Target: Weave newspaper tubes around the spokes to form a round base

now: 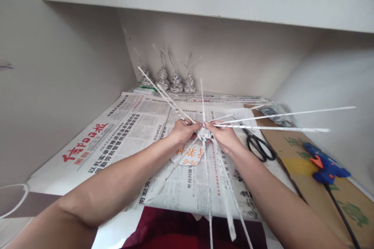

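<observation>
Between my two hands is a small woven piece of rolled newspaper strips [205,134], its long thin paper rods fanning out on all sides. My left hand [184,130] pinches its left edge, thumb toward the middle. On the opposite edge my right hand [223,134] is closed, with the thumb and fingertips near the centre. One paper rod [274,127] runs out to the right past my right hand. Below the woven piece lies a white card with orange writing [189,155], partly covered. My fingers' undersides are hidden.
Newspaper sheets [125,128] cover the tabletop. Black-handled scissors [260,146] lie to the right, beside cardboard [292,163] bearing a blue glue gun [325,165]. At the back stand several woven paper gourds [177,83] and a bundle of paper rods [219,99]. A shelf edge [204,11] hangs overhead.
</observation>
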`<state>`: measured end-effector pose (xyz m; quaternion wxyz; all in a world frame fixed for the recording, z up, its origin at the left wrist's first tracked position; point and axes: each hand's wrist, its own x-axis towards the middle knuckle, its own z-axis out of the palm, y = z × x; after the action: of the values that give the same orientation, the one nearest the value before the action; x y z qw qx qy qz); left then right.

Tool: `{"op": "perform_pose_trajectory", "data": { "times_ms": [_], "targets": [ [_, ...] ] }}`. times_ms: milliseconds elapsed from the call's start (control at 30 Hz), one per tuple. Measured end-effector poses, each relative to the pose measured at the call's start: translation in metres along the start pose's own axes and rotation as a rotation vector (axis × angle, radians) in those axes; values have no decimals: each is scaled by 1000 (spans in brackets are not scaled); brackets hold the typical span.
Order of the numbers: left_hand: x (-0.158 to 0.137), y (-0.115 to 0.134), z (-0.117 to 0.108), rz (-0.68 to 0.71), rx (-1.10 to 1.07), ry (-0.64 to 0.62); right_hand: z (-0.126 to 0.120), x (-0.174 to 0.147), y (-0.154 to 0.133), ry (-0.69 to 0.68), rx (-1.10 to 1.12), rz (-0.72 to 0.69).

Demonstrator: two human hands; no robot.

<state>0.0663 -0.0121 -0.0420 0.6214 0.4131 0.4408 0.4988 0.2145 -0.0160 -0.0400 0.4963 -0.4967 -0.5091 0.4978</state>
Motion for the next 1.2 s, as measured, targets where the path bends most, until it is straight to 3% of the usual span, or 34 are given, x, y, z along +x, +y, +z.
{"op": "perform_pose_trajectory", "data": {
  "times_ms": [167, 233, 367, 467, 733, 867, 1033, 1200],
  "targets": [
    [1, 2, 0, -25, -10, 1, -4, 2, -2, -54, -37, -81],
    [1, 6, -2, -57, 3, -55, -9, 4, -5, -54, -27, -56],
    [-3, 14, -6, -139, -94, -315, -25, 12, -14, -88, 56, 172],
    [-7, 16, -7, -157, -150, -420, -38, 17, -20, -103, 66, 332],
    [-4, 7, -2, -177, -87, -287, -43, 18, -19, -290, 70, 330],
    [-5, 10, -3, -151, -108, -321, -29, 11, -16, -255, -62, 200],
    [-6, 12, -2, -191, -41, -211, -15, 3, -14, -256, -200, -6],
    [-4, 4, 1, -122, -17, -155, -12, 1, -13, -182, -204, -9]
  ]
}}
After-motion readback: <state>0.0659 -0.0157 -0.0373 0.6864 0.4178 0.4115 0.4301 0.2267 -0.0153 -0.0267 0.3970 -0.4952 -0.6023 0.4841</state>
